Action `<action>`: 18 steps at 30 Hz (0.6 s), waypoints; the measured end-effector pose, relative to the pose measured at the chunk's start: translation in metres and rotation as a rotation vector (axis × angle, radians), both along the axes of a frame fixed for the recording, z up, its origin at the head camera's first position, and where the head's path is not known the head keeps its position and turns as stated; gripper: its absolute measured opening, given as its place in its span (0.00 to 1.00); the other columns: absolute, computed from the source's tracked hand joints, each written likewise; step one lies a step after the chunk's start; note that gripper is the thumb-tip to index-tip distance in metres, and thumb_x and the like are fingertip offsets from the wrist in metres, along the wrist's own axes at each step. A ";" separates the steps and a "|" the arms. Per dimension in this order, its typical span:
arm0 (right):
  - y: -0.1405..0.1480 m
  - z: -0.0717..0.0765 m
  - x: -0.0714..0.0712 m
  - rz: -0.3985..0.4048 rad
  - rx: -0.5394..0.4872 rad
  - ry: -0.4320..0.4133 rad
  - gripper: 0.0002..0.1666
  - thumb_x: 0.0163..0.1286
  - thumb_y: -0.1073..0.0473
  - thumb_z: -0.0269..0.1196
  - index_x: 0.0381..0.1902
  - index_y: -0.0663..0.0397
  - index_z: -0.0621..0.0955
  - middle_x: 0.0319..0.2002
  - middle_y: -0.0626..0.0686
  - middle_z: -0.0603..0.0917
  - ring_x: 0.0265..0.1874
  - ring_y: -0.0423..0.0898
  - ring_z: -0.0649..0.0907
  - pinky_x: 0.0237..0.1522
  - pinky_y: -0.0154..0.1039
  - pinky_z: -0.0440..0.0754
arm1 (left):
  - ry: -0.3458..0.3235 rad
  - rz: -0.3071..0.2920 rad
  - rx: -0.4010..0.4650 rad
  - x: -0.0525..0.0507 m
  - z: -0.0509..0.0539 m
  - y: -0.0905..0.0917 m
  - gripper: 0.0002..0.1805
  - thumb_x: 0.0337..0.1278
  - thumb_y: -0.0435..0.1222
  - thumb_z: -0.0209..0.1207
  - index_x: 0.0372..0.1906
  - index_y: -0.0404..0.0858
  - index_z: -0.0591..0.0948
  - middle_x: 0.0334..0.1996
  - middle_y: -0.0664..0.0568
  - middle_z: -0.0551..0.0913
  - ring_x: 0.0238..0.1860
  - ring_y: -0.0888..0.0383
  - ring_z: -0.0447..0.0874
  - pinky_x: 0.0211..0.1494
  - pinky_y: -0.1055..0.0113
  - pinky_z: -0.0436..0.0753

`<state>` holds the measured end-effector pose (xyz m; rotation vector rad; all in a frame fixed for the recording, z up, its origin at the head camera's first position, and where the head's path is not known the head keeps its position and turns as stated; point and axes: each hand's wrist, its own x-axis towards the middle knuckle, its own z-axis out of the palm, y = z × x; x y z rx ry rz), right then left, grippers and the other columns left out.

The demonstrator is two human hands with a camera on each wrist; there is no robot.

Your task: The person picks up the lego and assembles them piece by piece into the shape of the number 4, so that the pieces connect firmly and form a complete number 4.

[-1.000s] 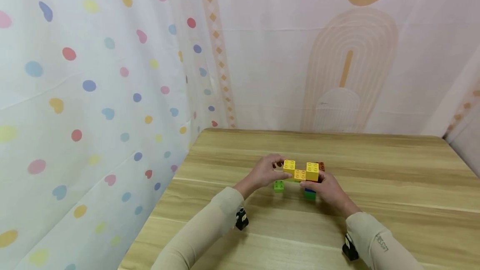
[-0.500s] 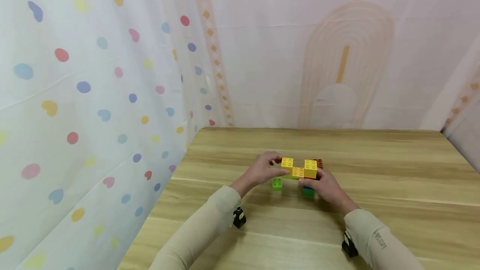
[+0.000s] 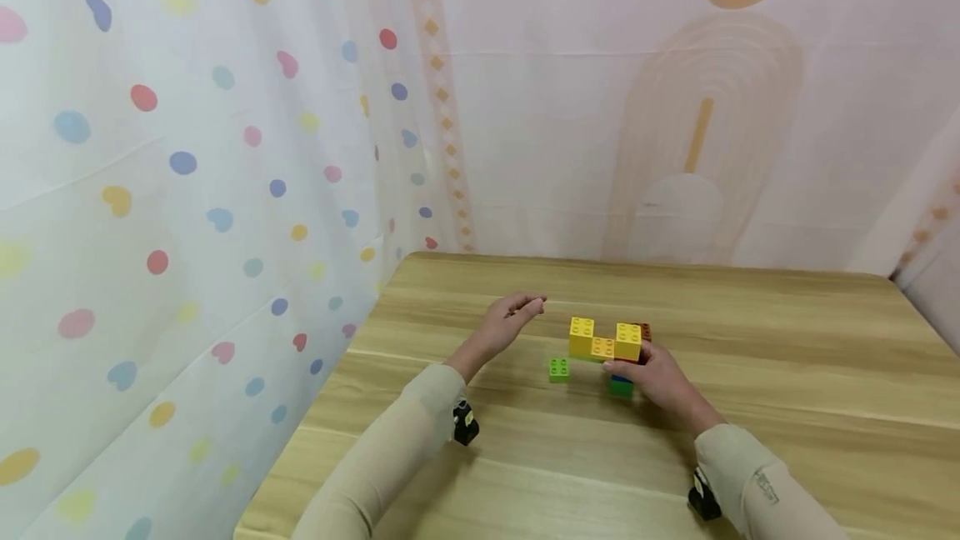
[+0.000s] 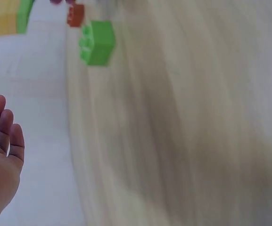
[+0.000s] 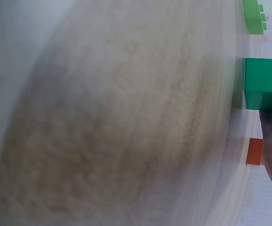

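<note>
My right hand [image 3: 663,377] grips a built-up piece of toy building blocks [image 3: 603,348] from its right side. Two yellow blocks stand up at the ends with an orange-yellow block lower between them; blue and green blocks show below the right end. The green bottom block [image 5: 267,82] fills the right wrist view's edge above my thumb side. My left hand [image 3: 498,330] is off the piece, to its left, fingers extended and holding nothing; its palm and fingers [image 4: 4,136] show in the left wrist view. A light green block [image 3: 558,370] lies on the table, just left of the piece.
Behind the right hand, a reddish-brown block [image 3: 646,331] sits partly hidden by the piece. The wooden table [image 3: 480,282] ends at a patterned curtain [image 3: 540,148] at the back and a dotted one [image 3: 225,273] on the left.
My left hand has let go of the block piece and moved away to the left, its fingers straightening. The right hand keeps its hold on the piece.
</note>
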<state>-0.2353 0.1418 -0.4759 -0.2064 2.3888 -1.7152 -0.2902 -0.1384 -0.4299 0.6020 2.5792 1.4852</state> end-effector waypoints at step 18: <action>0.008 0.000 0.001 -0.004 0.009 -0.004 0.31 0.67 0.47 0.68 0.58 0.65 0.78 0.50 0.56 0.83 0.43 0.46 0.77 0.48 0.40 0.75 | -0.199 -0.020 -0.155 0.009 -0.044 -0.014 0.28 0.59 0.47 0.68 0.63 0.42 0.78 0.50 0.55 0.81 0.52 0.56 0.77 0.58 0.57 0.75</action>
